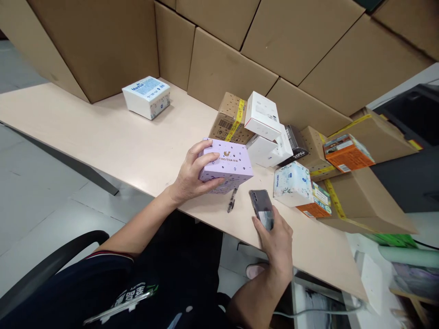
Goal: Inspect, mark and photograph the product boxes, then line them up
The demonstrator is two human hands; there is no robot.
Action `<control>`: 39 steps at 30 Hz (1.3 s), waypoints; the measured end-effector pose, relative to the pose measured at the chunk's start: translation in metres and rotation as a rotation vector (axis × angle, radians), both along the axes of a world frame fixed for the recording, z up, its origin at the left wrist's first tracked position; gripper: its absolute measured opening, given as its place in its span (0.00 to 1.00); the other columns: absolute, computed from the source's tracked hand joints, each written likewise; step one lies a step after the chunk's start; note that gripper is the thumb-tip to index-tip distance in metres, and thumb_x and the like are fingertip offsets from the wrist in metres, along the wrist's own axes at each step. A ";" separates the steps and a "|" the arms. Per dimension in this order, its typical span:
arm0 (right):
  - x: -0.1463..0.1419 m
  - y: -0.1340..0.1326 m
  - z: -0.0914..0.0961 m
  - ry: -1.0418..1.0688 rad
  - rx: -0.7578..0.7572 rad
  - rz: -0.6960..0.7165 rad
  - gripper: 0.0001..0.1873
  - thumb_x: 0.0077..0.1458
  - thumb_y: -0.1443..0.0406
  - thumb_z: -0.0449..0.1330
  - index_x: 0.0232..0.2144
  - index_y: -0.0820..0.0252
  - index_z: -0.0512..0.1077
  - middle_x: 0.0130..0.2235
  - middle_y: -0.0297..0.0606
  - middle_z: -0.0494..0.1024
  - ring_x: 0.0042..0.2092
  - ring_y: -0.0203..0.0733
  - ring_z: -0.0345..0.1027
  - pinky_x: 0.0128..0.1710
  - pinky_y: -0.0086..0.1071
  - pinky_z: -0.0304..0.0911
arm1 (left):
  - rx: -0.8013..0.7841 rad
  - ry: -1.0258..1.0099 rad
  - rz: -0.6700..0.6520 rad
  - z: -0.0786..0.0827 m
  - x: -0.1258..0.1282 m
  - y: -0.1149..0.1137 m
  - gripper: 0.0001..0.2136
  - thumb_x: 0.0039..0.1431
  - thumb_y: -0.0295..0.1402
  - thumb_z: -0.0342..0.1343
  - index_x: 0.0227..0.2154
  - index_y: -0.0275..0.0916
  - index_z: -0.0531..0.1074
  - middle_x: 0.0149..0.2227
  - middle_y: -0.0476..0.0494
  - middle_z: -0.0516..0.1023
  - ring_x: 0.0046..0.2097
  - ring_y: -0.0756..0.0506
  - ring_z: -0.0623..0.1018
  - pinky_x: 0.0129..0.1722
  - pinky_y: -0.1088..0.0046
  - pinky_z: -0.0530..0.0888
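My left hand [197, 173] grips the left end of a lilac tea box [236, 162] printed with small dark dots and gold lettering. Its thumb lies along the near side, and the fingers reach over the top. To the right, my right hand [276, 237] is closed around the lower part of a dark smartphone [261, 205], whose camera side faces up at the table. A pen [232, 201] lies on the table between the box and the phone. Just behind the lilac box stands a brown dotted carton [229, 116] with yellow tape.
White boxes [263, 114] and a black box [293, 141] are stacked behind. Farther right are a white floral pack [291, 183], orange boxes [350, 153] and an open carton [370, 196]. A white tissue pack [147, 96] sits at left. Large cardboard boxes [226, 64] wall the table's back.
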State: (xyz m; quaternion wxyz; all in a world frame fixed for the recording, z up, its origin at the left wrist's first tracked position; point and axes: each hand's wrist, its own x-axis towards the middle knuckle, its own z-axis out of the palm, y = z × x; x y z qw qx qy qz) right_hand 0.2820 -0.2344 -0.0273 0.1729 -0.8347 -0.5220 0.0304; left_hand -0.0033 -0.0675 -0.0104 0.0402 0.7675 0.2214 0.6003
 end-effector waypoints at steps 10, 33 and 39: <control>-0.011 0.009 0.001 0.080 0.248 -0.039 0.49 0.50 0.43 0.63 0.63 0.72 0.70 0.55 0.65 0.79 0.57 0.66 0.72 0.61 0.59 0.62 | 0.041 -0.009 0.019 -0.001 0.002 0.001 0.31 0.62 0.46 0.66 0.63 0.48 0.60 0.65 0.33 0.63 0.67 0.35 0.68 0.63 0.46 0.73; -0.129 0.027 0.070 2.280 0.039 0.514 0.34 0.57 0.37 0.55 0.50 0.54 0.78 0.49 0.43 0.82 0.42 0.46 0.72 0.38 0.39 0.70 | 0.029 -0.030 -0.025 -0.001 0.001 -0.003 0.32 0.62 0.42 0.66 0.65 0.46 0.60 0.66 0.31 0.63 0.68 0.34 0.66 0.66 0.49 0.71; -0.145 0.039 0.074 2.373 -0.009 0.625 0.35 0.57 0.36 0.53 0.53 0.52 0.76 0.49 0.43 0.83 0.40 0.47 0.71 0.35 0.39 0.67 | 0.003 -0.063 -0.035 -0.004 0.003 -0.002 0.29 0.66 0.48 0.61 0.66 0.51 0.60 0.67 0.33 0.63 0.68 0.35 0.67 0.66 0.48 0.71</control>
